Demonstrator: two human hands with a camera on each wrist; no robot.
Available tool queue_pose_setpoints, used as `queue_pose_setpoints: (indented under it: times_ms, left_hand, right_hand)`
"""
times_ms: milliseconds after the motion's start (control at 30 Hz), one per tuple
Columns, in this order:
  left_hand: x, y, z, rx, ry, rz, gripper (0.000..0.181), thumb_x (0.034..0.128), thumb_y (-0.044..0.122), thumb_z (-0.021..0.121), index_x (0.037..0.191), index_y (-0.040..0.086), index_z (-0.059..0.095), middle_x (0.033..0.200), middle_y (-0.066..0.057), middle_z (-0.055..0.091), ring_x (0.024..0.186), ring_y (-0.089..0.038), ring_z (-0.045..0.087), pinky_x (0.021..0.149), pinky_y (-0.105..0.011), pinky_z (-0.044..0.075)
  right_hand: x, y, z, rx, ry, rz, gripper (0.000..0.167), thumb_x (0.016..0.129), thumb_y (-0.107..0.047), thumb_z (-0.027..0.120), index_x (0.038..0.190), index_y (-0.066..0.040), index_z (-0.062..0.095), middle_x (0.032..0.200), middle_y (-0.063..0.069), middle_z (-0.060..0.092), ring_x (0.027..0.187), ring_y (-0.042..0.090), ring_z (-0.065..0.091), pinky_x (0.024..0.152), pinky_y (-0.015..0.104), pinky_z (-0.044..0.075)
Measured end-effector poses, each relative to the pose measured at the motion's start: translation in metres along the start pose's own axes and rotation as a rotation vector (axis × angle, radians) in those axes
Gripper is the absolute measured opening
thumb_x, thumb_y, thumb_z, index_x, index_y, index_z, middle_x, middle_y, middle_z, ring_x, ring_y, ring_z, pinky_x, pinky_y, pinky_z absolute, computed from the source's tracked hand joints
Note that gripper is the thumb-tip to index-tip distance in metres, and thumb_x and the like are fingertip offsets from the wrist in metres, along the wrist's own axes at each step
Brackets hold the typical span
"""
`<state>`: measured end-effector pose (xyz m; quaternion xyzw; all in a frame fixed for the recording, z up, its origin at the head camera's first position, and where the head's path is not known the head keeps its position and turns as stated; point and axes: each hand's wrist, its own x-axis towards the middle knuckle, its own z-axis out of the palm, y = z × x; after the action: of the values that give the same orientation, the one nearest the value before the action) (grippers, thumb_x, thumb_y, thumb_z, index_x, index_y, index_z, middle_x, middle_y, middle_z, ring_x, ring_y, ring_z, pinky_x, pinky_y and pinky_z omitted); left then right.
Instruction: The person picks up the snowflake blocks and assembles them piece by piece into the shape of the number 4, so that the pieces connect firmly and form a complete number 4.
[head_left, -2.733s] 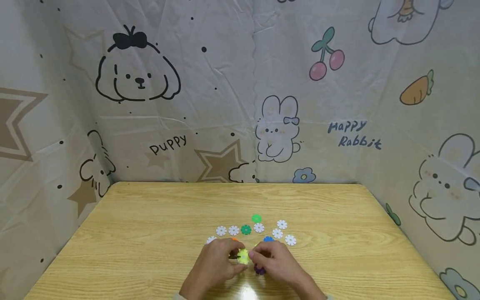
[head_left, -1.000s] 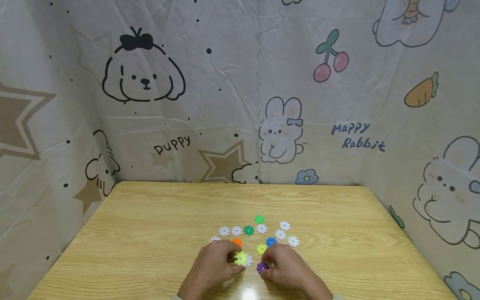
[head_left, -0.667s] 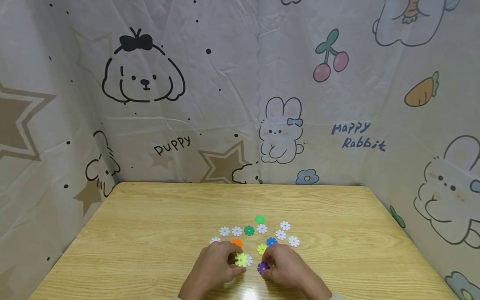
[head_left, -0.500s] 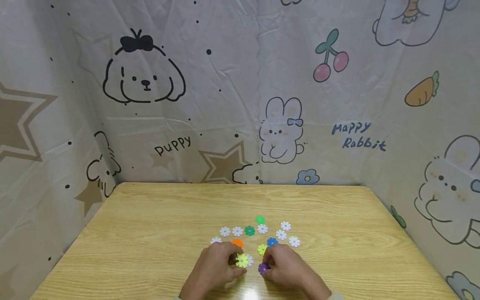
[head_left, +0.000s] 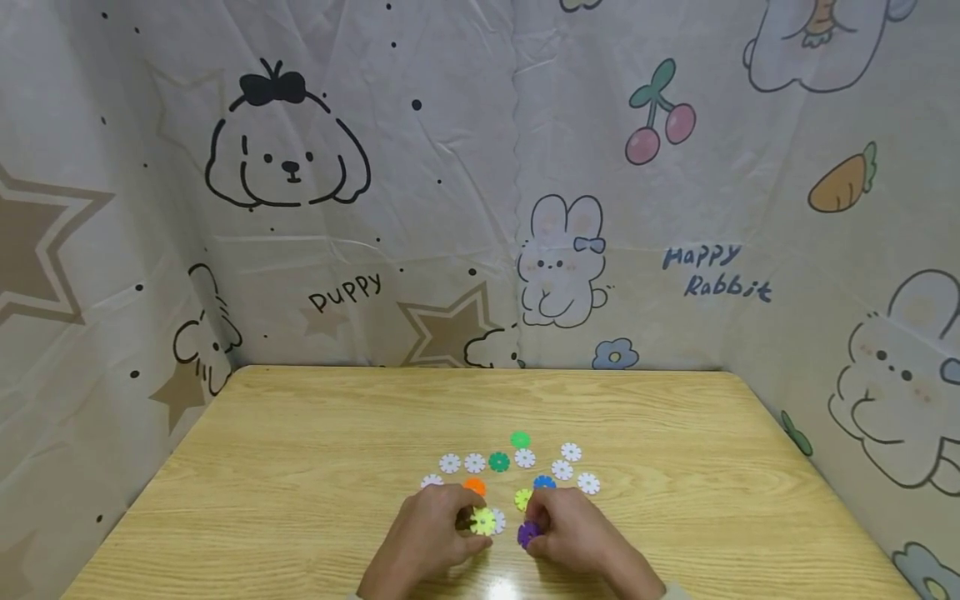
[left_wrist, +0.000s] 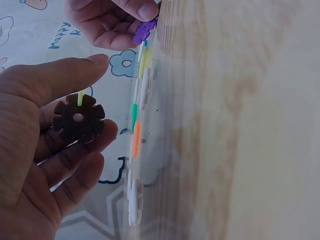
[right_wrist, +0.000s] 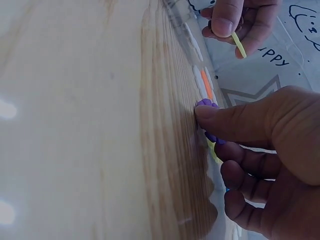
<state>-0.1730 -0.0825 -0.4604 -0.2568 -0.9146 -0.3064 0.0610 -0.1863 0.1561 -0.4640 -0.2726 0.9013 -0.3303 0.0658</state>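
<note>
Right hand (head_left: 573,529) has moved off from beside the yellow disc (head_left: 483,522) and now pinches the purple disc (head_left: 528,536), tilted between thumb and fingertips. Left hand (head_left: 431,531) holds a dark disc (left_wrist: 67,127) in curled fingers, yellow disc slotted into it; likely gripped thus to leave the yellow rim free for joining. White disc (head_left: 500,522) near left fingertips; second yellow disc (head_left: 522,500) just beyond right fingers, probably spare.

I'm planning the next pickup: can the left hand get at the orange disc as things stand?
Probably not freely: the orange disc lies just past the left hand with nothing seen on top, but that hand holds the joined dark disc and yellow disc.
</note>
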Motion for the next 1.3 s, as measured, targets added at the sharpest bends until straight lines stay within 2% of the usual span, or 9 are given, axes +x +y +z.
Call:
queue_pose_setpoints:
  times_ms: [233, 533, 967, 1100, 1300]
  left_hand:
    - [0.001, 0.000, 0.000, -0.010, -0.034, -0.020, 0.027, 0.0722, 0.028, 0.090, 0.091, 0.016, 0.076, 0.072, 0.016, 0.054, 0.063, 0.002, 0.048, 0.055, -0.021, 0.043]
    - [-0.002, -0.001, 0.000, -0.007, -0.041, -0.028, 0.026, 0.0730, 0.029, 0.089, 0.092, 0.016, 0.076, 0.071, 0.017, 0.052, 0.063, 0.001, 0.047, 0.055, -0.021, 0.042]
    - [0.000, 0.000, 0.000, 0.015, -0.045, -0.009, 0.023, 0.0737, 0.030, 0.089, 0.087, 0.019, 0.075, 0.067, 0.017, 0.050, 0.060, 0.000, 0.044, 0.051, -0.021, 0.040]
    - [0.000, 0.000, 0.000, 0.009, -0.046, -0.006, 0.022, 0.0736, 0.030, 0.089, 0.087, 0.019, 0.075, 0.067, 0.017, 0.050, 0.060, 0.001, 0.044, 0.051, -0.021, 0.040]
    - [0.001, 0.002, 0.001, -0.008, -0.050, -0.003, 0.024, 0.0729, 0.029, 0.090, 0.090, 0.018, 0.077, 0.068, 0.017, 0.050, 0.060, 0.001, 0.045, 0.052, -0.020, 0.041]
  right_hand:
    - [0.000, -0.001, 0.000, -0.024, 0.019, -0.023, 0.019, 0.072, -0.008, 0.086, 0.083, -0.008, 0.070, 0.072, -0.011, 0.060, 0.065, 0.001, 0.053, 0.060, 0.023, 0.048]
    - [-0.003, 0.000, -0.002, -0.003, 0.010, -0.023, 0.019, 0.073, -0.007, 0.085, 0.079, -0.012, 0.067, 0.069, -0.014, 0.058, 0.062, 0.001, 0.052, 0.057, 0.022, 0.047]
    - [-0.004, 0.001, -0.008, -0.014, -0.014, -0.043, 0.014, 0.080, -0.012, 0.082, 0.077, -0.014, 0.067, 0.070, -0.015, 0.060, 0.062, 0.000, 0.053, 0.059, 0.023, 0.048]
    - [-0.004, 0.001, -0.010, -0.042, -0.004, -0.069, 0.012, 0.082, -0.013, 0.080, 0.079, -0.013, 0.069, 0.072, -0.014, 0.061, 0.063, 0.000, 0.053, 0.059, 0.024, 0.048]
    - [-0.003, -0.002, -0.011, -0.022, 0.003, -0.084, 0.005, 0.086, -0.012, 0.076, 0.084, -0.013, 0.072, 0.076, -0.013, 0.063, 0.067, 0.000, 0.055, 0.062, 0.023, 0.050]
